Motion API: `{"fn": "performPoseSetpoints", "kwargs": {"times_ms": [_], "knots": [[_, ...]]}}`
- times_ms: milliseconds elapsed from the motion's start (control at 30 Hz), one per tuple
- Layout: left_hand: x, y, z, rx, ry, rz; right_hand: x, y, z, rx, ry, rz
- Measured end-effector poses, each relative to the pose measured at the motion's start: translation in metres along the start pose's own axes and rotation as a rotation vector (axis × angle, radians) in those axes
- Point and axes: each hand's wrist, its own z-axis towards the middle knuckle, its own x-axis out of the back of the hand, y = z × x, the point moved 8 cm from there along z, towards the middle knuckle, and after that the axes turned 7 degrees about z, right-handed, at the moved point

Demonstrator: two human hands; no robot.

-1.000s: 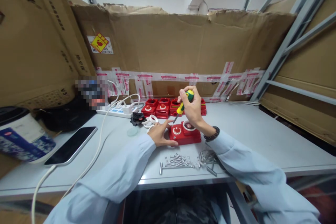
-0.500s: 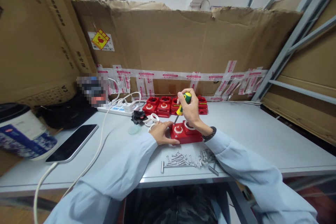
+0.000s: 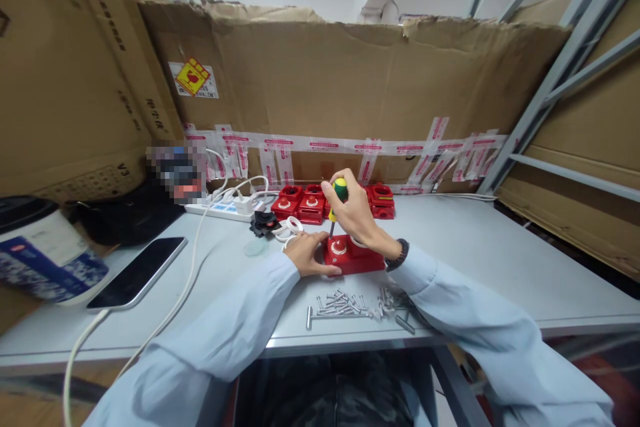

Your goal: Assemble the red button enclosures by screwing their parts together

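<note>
A red housing (image 3: 359,261) with a red knob in a white ring lies on the table in front of me. My left hand (image 3: 309,254) grips its left end, thumb along the front edge and fingers at the back corner. In my right hand (image 3: 356,209) is a screwdriver (image 3: 341,189) with a green and yellow handle, held nearly upright. Its tip meets the housing's back left corner; whether a screw sits under it is too small to tell. My right hand hides part of the housing's right side.
Several red housings (image 3: 311,205) stand in a row behind. Loose screws (image 3: 343,302) and T-handled tools (image 3: 309,317) lie at the front edge. Leftward are a power strip (image 3: 225,212), white cable, black piece (image 3: 264,223), clear disc (image 3: 255,248), phone (image 3: 137,273) and tub (image 3: 47,253).
The screwdriver has swung from a rightward lean to nearly upright, and my right hand has shifted slightly left with it. My left hand stays on the housing.
</note>
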Motion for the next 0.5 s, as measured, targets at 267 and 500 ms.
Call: {"fn": "performPoseSetpoints", "kwargs": {"times_ms": [267, 500], "knots": [[0.000, 0.003, 0.000, -0.006, -0.024, 0.070, -0.011, -0.020, 0.023, 0.015, -0.377, -0.753], [0.003, 0.004, -0.002, 0.017, -0.047, 0.116, -0.023, -0.030, 0.024, 0.175, -0.872, -0.472]]}}
